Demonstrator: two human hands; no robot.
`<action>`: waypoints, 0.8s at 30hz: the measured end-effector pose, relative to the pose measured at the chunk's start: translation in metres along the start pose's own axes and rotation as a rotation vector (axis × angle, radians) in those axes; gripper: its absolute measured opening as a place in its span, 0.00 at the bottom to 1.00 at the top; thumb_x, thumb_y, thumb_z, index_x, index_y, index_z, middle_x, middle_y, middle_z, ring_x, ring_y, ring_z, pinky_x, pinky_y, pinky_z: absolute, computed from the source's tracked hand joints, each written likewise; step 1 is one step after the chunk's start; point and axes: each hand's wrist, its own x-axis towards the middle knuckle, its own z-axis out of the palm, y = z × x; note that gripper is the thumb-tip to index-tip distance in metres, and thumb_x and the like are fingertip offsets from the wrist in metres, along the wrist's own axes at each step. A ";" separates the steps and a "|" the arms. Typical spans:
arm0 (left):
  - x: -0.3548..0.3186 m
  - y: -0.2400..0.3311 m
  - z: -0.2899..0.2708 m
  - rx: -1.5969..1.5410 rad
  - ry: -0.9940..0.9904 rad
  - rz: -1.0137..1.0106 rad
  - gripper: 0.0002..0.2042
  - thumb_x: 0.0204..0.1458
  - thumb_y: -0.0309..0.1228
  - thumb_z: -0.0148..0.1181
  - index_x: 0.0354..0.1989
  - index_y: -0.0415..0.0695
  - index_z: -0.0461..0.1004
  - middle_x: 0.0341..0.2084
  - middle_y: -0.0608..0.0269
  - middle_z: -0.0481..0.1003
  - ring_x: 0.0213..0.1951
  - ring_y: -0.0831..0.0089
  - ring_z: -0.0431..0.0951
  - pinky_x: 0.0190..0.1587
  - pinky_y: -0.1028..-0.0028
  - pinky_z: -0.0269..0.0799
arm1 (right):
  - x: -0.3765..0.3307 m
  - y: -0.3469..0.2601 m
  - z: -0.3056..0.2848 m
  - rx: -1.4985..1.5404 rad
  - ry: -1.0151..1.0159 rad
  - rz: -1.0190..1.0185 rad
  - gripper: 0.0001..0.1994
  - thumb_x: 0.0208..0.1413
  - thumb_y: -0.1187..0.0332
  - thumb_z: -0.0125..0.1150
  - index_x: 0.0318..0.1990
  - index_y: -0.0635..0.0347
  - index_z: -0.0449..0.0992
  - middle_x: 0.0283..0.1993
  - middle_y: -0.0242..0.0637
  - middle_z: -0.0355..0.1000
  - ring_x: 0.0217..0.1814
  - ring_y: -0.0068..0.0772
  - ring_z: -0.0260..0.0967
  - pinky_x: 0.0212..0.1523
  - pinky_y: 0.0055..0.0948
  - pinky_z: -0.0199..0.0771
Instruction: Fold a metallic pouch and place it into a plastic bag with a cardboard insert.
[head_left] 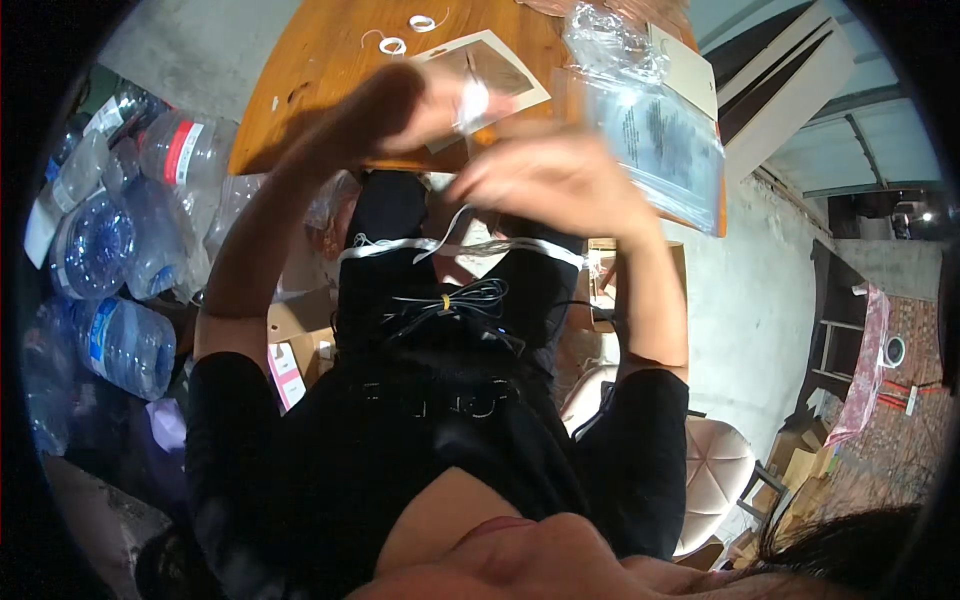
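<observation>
My left hand (pixel 425 100) is raised over the near edge of the wooden table (pixel 300 90), its fingers closed on a small white roll (pixel 472 100). My right hand (pixel 550 180) is blurred just below and to the right of it. Its fingertips pinch a thin white strip (pixel 448 232) that hangs toward my lap. A beige card (pixel 500 65) lies on the table behind my left hand. A clear plastic bag with a printed sheet (pixel 665 150) rests on the table to the right of my right hand.
Two small white rings (pixel 392 45) (pixel 422 22) lie on the table's far part, and crumpled clear plastic (pixel 610 40) beside the bag. A cable bundle with a yellow tie (pixel 446 300) lies on my lap. Several large water bottles (pixel 120 240) crowd the left. Cardboard boxes (pixel 300 330) stand under the table.
</observation>
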 end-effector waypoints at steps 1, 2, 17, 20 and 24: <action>0.001 0.010 0.004 0.085 -0.258 0.021 0.18 0.57 0.40 0.52 0.44 0.36 0.74 0.38 0.58 0.78 0.21 0.79 0.76 0.21 0.81 0.70 | -0.006 0.001 -0.014 0.086 0.149 0.083 0.07 0.56 0.69 0.58 0.37 0.61 0.79 0.35 0.33 0.76 0.37 0.24 0.72 0.39 0.25 0.73; 0.003 0.030 0.011 -0.164 -0.240 0.028 0.18 0.58 0.40 0.50 0.45 0.37 0.74 0.36 0.57 0.79 0.17 0.80 0.73 0.20 0.82 0.69 | -0.002 0.012 -0.032 -0.075 0.253 0.008 0.08 0.56 0.69 0.58 0.38 0.63 0.78 0.36 0.32 0.76 0.37 0.22 0.72 0.39 0.23 0.73; -0.002 -0.002 0.025 0.405 -0.162 0.243 0.13 0.51 0.30 0.59 0.44 0.39 0.76 0.30 0.57 0.78 0.28 0.70 0.78 0.32 0.74 0.74 | -0.019 0.006 0.001 0.012 0.213 -0.111 0.08 0.57 0.69 0.57 0.37 0.65 0.75 0.32 0.33 0.75 0.33 0.25 0.70 0.37 0.25 0.72; -0.006 0.028 0.038 0.005 0.154 0.145 0.12 0.48 0.27 0.61 0.41 0.38 0.76 0.35 0.58 0.79 0.36 0.69 0.79 0.37 0.73 0.75 | -0.017 0.029 -0.010 -0.251 0.255 0.112 0.09 0.59 0.68 0.54 0.39 0.64 0.76 0.35 0.36 0.76 0.38 0.25 0.72 0.37 0.25 0.72; -0.002 0.023 0.038 0.313 0.137 0.067 0.07 0.50 0.24 0.57 0.36 0.37 0.76 0.31 0.57 0.78 0.34 0.66 0.79 0.38 0.71 0.75 | -0.024 0.002 0.017 -0.274 0.087 0.014 0.07 0.57 0.69 0.57 0.37 0.62 0.76 0.34 0.34 0.76 0.35 0.27 0.73 0.36 0.25 0.73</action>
